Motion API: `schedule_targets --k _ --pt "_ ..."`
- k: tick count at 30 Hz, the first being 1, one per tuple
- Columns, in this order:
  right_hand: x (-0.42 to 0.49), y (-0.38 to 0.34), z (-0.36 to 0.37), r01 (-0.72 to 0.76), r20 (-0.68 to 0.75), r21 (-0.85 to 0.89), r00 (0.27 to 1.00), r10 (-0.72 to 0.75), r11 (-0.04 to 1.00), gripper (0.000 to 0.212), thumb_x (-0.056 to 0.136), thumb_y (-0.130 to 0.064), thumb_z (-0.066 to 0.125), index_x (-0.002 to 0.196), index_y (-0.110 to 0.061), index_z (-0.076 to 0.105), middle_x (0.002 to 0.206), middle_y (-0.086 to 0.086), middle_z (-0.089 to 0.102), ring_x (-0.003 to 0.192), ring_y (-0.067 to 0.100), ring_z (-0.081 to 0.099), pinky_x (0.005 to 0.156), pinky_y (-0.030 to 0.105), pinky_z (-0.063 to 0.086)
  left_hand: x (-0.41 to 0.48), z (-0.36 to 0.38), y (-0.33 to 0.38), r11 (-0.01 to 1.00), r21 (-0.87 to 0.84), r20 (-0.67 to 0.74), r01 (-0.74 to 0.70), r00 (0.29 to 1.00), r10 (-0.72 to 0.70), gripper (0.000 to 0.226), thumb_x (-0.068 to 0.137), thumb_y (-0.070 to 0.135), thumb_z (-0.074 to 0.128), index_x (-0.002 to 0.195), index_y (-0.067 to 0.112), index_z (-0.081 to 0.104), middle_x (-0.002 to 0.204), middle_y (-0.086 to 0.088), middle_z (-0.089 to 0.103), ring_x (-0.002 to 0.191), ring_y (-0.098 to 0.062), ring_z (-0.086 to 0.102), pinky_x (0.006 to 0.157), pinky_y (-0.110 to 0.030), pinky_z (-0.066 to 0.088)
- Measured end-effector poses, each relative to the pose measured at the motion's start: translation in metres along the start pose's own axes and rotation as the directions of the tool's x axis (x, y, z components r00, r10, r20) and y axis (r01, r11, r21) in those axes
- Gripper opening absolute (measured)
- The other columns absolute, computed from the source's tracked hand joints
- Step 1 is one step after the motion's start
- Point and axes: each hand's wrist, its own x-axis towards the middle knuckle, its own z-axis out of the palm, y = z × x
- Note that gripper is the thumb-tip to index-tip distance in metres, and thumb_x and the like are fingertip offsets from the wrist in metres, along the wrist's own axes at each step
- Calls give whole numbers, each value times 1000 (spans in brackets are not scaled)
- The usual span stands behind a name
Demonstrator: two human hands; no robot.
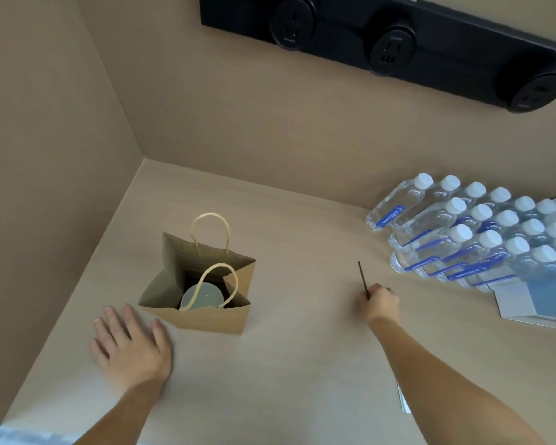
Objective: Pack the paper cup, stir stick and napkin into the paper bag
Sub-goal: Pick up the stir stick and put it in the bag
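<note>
A brown paper bag (203,319) with twine handles stands open on the left of the tabletop. Inside it sits the paper cup (202,297), seen from above through the opening. My left hand (129,343) lies flat and spread on the table just left of the bag's near corner, holding nothing. My right hand (381,305) is closed on one end of a thin dark stir stick (362,277), which points away from me above the table, well right of the bag. A white napkin (404,401) peeks out from under my right forearm, mostly hidden.
Several clear water bottles (463,232) with white caps lie packed at the right. A white and blue box (540,300) lies beneath them. Beige walls close the left and back. A black socket strip (389,46) hangs on the back wall.
</note>
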Motion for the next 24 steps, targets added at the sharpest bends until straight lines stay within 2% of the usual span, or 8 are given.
schedule_targets --k 4,12,18,24 --pt "7 0 5 -58 -8 -16 998 58 998 21 88 -1 47 101 2 63 101 22 60 97 42 59 81 40 53 1 2 -1 1000 20 -45 -4 999 5 74 88 47 26 141 -2 38 159 -27 24 148 -44 15 118 -58 13" --pt "-1 -26 14 -83 94 -107 991 93 991 27 77 -21 60 97 -5 62 102 18 62 94 38 63 70 30 48 0 0 3 1000 24 -92 -10 996 12 73 85 45 27 136 -6 41 157 -28 26 147 -45 17 116 -60 16" --pt "-3 -34 13 -103 138 -142 983 123 985 26 72 -18 55 95 -8 63 101 15 65 92 35 66 73 30 55 4 5 0 999 50 -77 -8 997 12 71 85 45 29 133 -6 43 157 -27 27 146 -45 17 116 -60 17" --pt "-5 -35 11 -80 162 -149 981 104 986 24 71 -19 57 90 -7 66 96 16 69 86 34 67 70 28 53 4 4 1 999 48 -54 1 999 2 72 86 45 29 137 -5 40 158 -27 26 147 -44 16 117 -59 16"
